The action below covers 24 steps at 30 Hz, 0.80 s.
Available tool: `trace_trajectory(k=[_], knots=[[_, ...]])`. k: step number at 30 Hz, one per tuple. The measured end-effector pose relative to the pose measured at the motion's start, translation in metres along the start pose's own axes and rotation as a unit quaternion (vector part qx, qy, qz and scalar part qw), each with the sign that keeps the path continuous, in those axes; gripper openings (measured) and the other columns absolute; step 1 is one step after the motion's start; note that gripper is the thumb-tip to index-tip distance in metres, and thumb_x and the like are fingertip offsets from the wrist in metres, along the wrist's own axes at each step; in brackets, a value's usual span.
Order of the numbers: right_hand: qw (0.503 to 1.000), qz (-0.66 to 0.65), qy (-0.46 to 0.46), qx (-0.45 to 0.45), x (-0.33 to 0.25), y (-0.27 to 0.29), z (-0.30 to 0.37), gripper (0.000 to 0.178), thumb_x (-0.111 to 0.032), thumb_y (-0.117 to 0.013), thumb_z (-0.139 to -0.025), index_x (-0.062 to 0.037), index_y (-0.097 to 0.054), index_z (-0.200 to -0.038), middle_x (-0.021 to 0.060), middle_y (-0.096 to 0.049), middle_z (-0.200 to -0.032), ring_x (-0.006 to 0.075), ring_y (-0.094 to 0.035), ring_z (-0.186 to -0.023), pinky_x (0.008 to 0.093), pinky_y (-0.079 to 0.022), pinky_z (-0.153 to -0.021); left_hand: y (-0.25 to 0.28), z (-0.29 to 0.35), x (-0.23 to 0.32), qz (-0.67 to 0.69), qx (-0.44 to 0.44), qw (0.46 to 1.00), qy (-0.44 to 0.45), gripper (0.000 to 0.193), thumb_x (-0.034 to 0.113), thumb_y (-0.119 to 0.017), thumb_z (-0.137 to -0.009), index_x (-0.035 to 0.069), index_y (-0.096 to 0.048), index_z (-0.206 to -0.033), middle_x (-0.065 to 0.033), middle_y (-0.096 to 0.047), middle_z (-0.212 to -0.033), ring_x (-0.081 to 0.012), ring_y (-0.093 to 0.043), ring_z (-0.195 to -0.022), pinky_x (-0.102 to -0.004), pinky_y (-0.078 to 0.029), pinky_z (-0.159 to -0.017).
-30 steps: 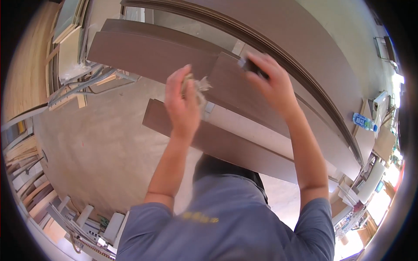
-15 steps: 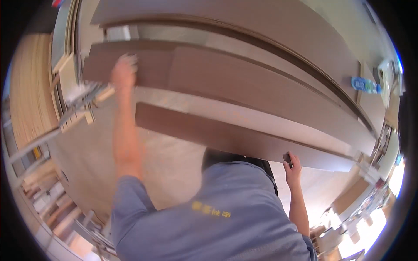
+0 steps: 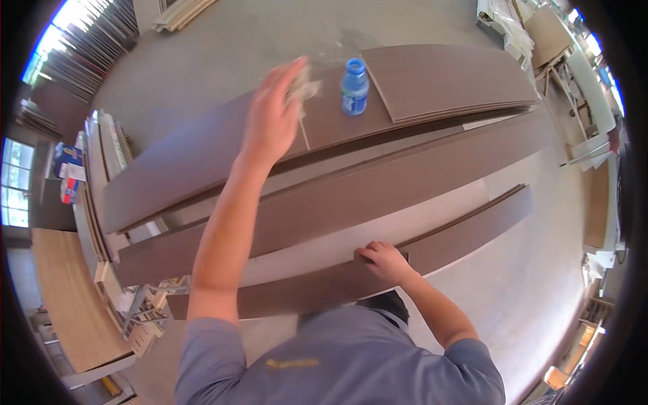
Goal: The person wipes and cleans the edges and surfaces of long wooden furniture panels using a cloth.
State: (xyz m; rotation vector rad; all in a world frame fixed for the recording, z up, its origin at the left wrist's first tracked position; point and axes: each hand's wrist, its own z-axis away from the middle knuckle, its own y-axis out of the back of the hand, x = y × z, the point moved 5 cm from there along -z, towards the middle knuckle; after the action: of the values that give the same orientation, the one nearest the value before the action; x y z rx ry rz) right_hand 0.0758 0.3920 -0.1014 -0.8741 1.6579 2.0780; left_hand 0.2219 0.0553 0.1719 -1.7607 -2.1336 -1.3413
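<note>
My left hand (image 3: 273, 115) is raised over the far brown board (image 3: 189, 162), its fingers closed around a crumpled pale wad (image 3: 305, 88), cloth or paper, blurred by motion. Just right of it, a blue plastic bottle (image 3: 354, 91) stands upright on the far boards. Close to my body, my right hand (image 3: 387, 262) grips a small dark block (image 3: 363, 257) against the narrow near board (image 3: 297, 287). Between the near and far boards runs a long brown middle board (image 3: 378, 179). My left forearm crosses above the middle board and hides part of it.
A short stack of brown panels (image 3: 452, 81) lies at the far right. Leftward are a light wooden board (image 3: 74, 297), leaning panels (image 3: 111, 152) and wooden supports (image 3: 145, 337). Wrapped lengths (image 3: 506, 30) lie at the back right. Grey floor (image 3: 270, 34) shows beyond the boards.
My left hand has gone from the middle board's left end to above the far board. The right hand with its block has shifted left along the near board. The view has swung round.
</note>
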Motion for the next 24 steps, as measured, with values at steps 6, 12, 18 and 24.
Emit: trace_trajectory(k=[6,12,18,24], knots=[[0.991,-0.095,-0.003,0.096,0.048,0.076,0.069,0.05,-0.011,-0.078,-0.085,-0.0109,-0.068,-0.134,0.0117,-0.068,-0.122,0.0368,-0.066,-0.114,0.0474,-0.055,-0.1,-0.164,-0.11,-0.038,-0.084,-0.092,0.989,0.081,0.034,0.012,-0.064,-0.101,0.011,-0.07,-0.135,-0.0174,-0.068,-0.136,-0.0379,-0.065,-0.125,-0.0456,-0.053,-0.105],[0.981,-0.124,-0.099,0.11,0.101,0.115,0.108,0.054,-0.01,-0.081,-0.083,-0.0086,-0.069,-0.135,0.0138,-0.069,-0.119,0.0363,-0.068,-0.112,0.0482,-0.056,-0.098,-0.203,-0.098,-0.04,-0.26,-0.062,0.962,0.061,0.029,0.034,-0.067,-0.103,0.006,-0.071,-0.109,-0.0164,-0.067,-0.112,-0.0408,-0.067,-0.106,-0.0504,-0.055,-0.092],[0.959,-0.212,-0.129,0.14,0.11,0.136,0.105,0.051,-0.008,-0.081,-0.084,-0.0081,-0.069,-0.134,0.0142,-0.069,-0.118,0.038,-0.069,-0.108,0.0464,-0.058,-0.094,-0.207,-0.11,-0.062,-0.325,-0.059,0.944,-0.004,0.023,0.03,-0.065,-0.105,0.008,-0.069,-0.1,-0.0151,-0.067,-0.104,-0.0393,-0.067,-0.101,-0.0509,-0.057,-0.082],[0.939,-0.244,-0.186,0.156,0.113,0.133,0.132,0.054,-0.004,-0.081,-0.084,-0.0095,-0.069,-0.137,0.0134,-0.068,-0.121,0.036,-0.071,-0.103,0.0434,-0.06,-0.089,-0.121,-0.175,0.01,-0.252,-0.022,0.967,-0.032,0.024,0.028,-0.063,-0.106,0.007,-0.068,-0.096,-0.0198,-0.067,-0.095,-0.0417,-0.067,-0.1,-0.0541,-0.056,-0.086]])
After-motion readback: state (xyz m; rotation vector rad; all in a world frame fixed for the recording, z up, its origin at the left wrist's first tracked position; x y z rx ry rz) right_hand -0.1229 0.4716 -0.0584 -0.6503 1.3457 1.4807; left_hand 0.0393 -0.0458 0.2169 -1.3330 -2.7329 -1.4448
